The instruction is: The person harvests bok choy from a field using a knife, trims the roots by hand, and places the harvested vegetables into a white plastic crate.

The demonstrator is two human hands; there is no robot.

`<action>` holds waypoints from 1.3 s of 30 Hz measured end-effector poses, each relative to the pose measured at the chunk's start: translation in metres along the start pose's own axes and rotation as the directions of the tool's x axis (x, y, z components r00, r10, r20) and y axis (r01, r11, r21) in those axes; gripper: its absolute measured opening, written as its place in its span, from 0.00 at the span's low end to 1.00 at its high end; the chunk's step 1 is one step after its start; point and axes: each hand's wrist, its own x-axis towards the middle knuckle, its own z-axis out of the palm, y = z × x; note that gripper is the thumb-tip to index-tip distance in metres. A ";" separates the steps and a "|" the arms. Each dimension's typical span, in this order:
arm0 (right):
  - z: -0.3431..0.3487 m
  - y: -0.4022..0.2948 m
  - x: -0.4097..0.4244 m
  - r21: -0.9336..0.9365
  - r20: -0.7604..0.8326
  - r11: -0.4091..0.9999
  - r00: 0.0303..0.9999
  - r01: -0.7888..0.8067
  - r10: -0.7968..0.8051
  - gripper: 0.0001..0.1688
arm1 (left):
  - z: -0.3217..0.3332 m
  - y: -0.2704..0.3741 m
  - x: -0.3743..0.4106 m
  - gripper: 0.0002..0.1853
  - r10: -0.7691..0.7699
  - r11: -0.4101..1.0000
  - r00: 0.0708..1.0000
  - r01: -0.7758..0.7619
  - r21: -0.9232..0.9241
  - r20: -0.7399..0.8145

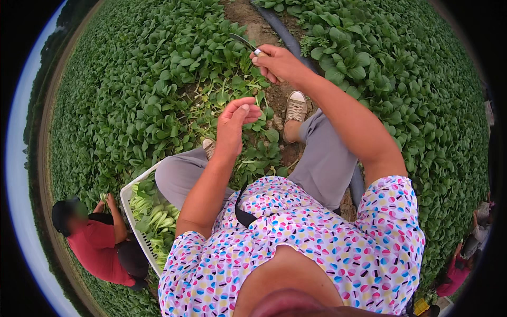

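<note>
My right hand grips the handle of a small curved-blade harvesting knife. Its blade points up and left, just over the edge of the uncut leafy greens. Lower and to the left, my left hand hangs above cut leaves and stubs on the soil. Its fingers are loosely bent, and nothing shows between them. A white plastic crate by my left leg holds cut pak choi-like greens, stems showing pale green.
A dark hose runs along the bare soil path. My right shoe stands on that path. Left of the crate crouches a person in a red shirt, hands raised near the leaves. Other people appear at the far right rim.
</note>
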 end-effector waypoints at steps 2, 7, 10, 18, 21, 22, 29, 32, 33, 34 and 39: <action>0.002 0.000 0.004 0.020 0.004 1.000 1.000 -0.012 0.012 0.12 | -0.001 -0.066 0.027 0.12 -0.249 0.954 0.966 0.232 0.192 0.068; 0.021 -0.013 -0.007 -0.390 -0.030 0.902 0.977 0.184 -0.212 0.21 | -0.065 -0.228 -0.028 0.12 -0.818 0.357 0.565 0.350 0.866 0.109; 0.027 -0.019 -0.015 -0.514 -0.028 0.830 0.963 0.216 -0.268 0.18 | -0.118 -0.280 -0.071 0.17 -0.876 0.350 0.226 -0.311 0.883 0.427; 0.040 -0.050 -0.030 -0.627 -0.002 0.760 0.975 0.173 -0.223 0.15 | -0.205 -0.242 -0.068 0.18 -0.979 -0.025 0.198 -0.311 0.950 0.039; 0.037 -0.053 -0.038 -0.566 0.022 0.800 0.974 0.197 -0.225 0.15 | -0.215 -0.238 -0.064 0.18 -0.976 -0.042 0.215 -0.304 0.952 0.025; 0.033 -0.049 -0.037 -0.571 0.027 0.805 0.983 0.162 -0.179 0.15 | -0.219 -0.242 -0.061 0.18 -0.977 -0.042 0.213 -0.299 0.953 0.024; 0.014 -0.027 -0.014 -0.573 0.014 0.819 1.000 0.025 -0.021 0.15 | -0.250 -0.272 -0.035 0.18 -0.986 -0.015 0.161 -0.276 0.961 0.031; 0.005 -0.022 0.008 -0.598 0.019 0.801 0.999 -0.019 0.038 0.14 | -0.257 -0.284 -0.026 0.19 -0.992 -0.001 0.121 -0.276 0.961 0.033; 0.002 -0.021 0.018 -0.597 0.028 0.802 0.998 -0.023 0.050 0.13 | -0.260 -0.287 -0.021 0.19 -0.994 0.002 0.108 -0.277 0.961 0.033; -0.001 -0.019 0.028 -0.609 0.042 0.793 0.996 -0.038 0.080 0.13 | -0.261 -0.289 -0.016 0.19 -0.995 0.010 0.096 -0.277 0.961 0.038; -0.011 -0.006 0.097 -0.654 0.068 0.744 0.969 -0.136 0.237 0.15 | -0.267 -0.300 0.011 0.19 -0.998 0.056 0.019 -0.275 0.960 0.063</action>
